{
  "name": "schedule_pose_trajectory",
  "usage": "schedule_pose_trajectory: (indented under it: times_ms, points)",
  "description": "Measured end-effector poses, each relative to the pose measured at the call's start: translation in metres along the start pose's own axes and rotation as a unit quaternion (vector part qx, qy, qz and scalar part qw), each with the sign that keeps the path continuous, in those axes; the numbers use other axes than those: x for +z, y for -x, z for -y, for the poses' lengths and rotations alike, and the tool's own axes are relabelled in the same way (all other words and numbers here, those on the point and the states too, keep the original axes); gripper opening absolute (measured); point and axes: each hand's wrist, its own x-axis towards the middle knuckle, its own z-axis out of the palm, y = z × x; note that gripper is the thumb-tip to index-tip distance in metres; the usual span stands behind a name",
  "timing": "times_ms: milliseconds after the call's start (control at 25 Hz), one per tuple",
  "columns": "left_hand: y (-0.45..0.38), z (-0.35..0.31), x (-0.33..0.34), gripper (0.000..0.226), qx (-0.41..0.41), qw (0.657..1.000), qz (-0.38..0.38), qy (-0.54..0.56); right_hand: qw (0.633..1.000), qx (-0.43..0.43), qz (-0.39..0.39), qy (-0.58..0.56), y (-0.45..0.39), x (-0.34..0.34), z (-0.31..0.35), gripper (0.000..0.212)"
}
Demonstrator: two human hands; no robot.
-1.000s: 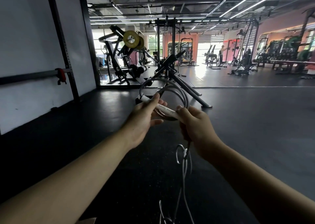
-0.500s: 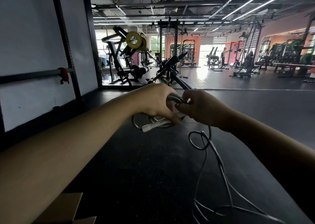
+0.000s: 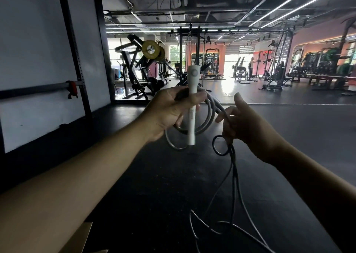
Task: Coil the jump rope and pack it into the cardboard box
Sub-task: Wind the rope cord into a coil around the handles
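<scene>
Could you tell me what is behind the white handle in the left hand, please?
Grey coils of rope loop behind the white handle, held with it by the left hand. The fingers cover where the coils cross at the top.

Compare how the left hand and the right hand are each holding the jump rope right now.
The left hand is closed around the upright white handle and the coiled loops; the right hand grips only a loose strand. The left hand's grip is a full fist; the right hand's forefinger points up. Both are raised at similar height, touching the same rope.
</scene>
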Motion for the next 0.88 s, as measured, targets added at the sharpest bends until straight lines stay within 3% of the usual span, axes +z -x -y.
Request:
schedule_pose_trajectory:
  times_ms: [200,360,480,600,760,840,880]
  points:
    - [-0.003,0.019,0.024,0.040,-0.038,0.973,-0.169,0.154,0.999,-0.026,0.032,-0.022,0.003,0.029,-0.005,0.066]
    - [0.001,0.027,0.039,0.039,-0.076,0.940,-0.250,0.218,0.999,-0.031,-0.010,-0.027,0.008,0.057,-0.005,0.073]
    - [0.005,0.029,0.048,0.037,-0.094,0.935,-0.265,0.216,0.994,-0.057,-0.080,-0.056,0.005,0.074,-0.013,0.050]
    - [0.007,0.033,0.045,0.036,-0.115,0.936,-0.250,0.220,0.991,-0.067,-0.103,-0.051,0.000,0.080,-0.016,0.034]
    - [0.013,0.039,0.018,0.044,-0.124,0.968,-0.153,0.156,0.994,-0.054,-0.091,0.012,-0.001,0.070,-0.011,0.042]
    - [0.015,0.034,-0.006,0.032,-0.090,0.982,-0.140,0.092,0.994,-0.040,-0.069,0.072,-0.004,0.058,-0.008,0.045]
    - [0.015,0.026,-0.020,0.039,-0.054,0.990,-0.125,0.029,0.993,-0.037,-0.053,0.101,-0.005,0.053,-0.005,0.046]
